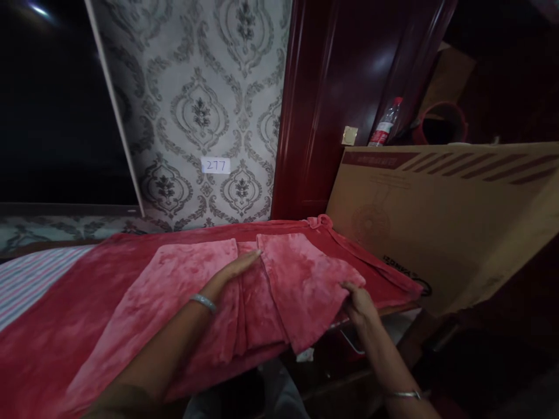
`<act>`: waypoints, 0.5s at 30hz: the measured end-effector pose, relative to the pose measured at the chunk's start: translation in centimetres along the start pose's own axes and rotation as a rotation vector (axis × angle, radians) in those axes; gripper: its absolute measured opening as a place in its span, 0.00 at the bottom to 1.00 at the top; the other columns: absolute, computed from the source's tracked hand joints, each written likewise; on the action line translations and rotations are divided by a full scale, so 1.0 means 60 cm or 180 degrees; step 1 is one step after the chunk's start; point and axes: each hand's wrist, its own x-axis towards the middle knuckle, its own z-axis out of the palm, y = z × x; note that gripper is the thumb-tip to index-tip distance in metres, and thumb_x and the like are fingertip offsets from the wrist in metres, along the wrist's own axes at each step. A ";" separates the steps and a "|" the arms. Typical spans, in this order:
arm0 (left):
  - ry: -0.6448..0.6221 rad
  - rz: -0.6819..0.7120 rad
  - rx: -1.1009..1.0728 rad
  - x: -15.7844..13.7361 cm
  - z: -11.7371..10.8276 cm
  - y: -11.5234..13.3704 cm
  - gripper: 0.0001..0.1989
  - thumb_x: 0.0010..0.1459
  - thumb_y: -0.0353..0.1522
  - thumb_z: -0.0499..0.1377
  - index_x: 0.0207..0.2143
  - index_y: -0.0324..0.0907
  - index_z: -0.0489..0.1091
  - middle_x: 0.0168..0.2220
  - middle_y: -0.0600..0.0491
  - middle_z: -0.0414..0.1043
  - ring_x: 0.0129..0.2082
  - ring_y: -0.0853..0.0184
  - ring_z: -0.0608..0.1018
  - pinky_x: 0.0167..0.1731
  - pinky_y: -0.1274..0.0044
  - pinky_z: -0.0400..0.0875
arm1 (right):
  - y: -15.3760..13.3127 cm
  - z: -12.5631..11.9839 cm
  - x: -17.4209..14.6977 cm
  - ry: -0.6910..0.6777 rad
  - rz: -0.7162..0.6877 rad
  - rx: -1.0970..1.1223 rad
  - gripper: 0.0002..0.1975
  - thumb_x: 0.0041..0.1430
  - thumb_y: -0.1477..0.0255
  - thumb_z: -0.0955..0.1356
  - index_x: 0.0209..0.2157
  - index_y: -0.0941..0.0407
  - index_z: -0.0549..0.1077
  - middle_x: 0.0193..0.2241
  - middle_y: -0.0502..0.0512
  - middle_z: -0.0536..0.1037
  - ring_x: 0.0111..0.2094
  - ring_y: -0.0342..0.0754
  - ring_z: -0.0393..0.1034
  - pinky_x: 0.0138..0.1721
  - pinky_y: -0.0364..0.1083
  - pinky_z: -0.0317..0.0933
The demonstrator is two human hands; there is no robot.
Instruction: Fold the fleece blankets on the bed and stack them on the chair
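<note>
A pink-red plush blanket (301,273) lies spread over a surface in front of me, with several folded layers in its middle and lighter panels on top. My left hand (244,265), a bracelet at its wrist, reaches across the layers. Its fingertips meet the left edge of the right-hand flap and appear to pinch it; the fingers are partly hidden. At the right end of that same flap, my right hand (358,299) grips the fabric between thumb and fingers. Some of those fingers are out of sight beneath the cloth.
A large cardboard box (437,215) stands upright beside the blanket's right end. Behind it are a plastic bottle (384,125) and a dark red cabinet panel (323,105). A black screen (56,110) rises at left, above striped cloth (35,279). The wall bears a label (215,165).
</note>
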 end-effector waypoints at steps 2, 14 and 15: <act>0.0030 -0.0065 -0.0738 -0.026 -0.024 0.012 0.37 0.57 0.59 0.52 0.55 0.42 0.70 0.62 0.38 0.68 0.61 0.50 0.72 0.59 0.60 0.66 | -0.025 0.048 -0.009 -0.0219 -0.0299 -0.0265 0.13 0.27 0.75 0.73 0.23 0.57 0.73 0.19 0.47 0.75 0.21 0.45 0.69 0.27 0.45 0.66; 0.1350 -0.0089 -0.2751 -0.260 -0.146 -0.008 0.23 0.59 0.49 0.58 0.46 0.41 0.73 0.44 0.43 0.80 0.49 0.50 0.80 0.51 0.56 0.75 | 0.048 0.368 -0.254 -0.3656 -0.2147 -0.3279 0.32 0.48 0.77 0.64 0.58 0.56 0.73 0.40 0.54 0.83 0.38 0.51 0.76 0.40 0.44 0.67; 0.1479 -0.0050 -0.2548 -0.284 -0.150 -0.015 0.25 0.58 0.50 0.58 0.48 0.41 0.74 0.45 0.43 0.80 0.52 0.48 0.79 0.52 0.56 0.75 | 0.074 0.369 -0.280 -0.3879 -0.2176 -0.3505 0.34 0.49 0.78 0.65 0.60 0.55 0.71 0.40 0.54 0.83 0.37 0.51 0.76 0.38 0.44 0.67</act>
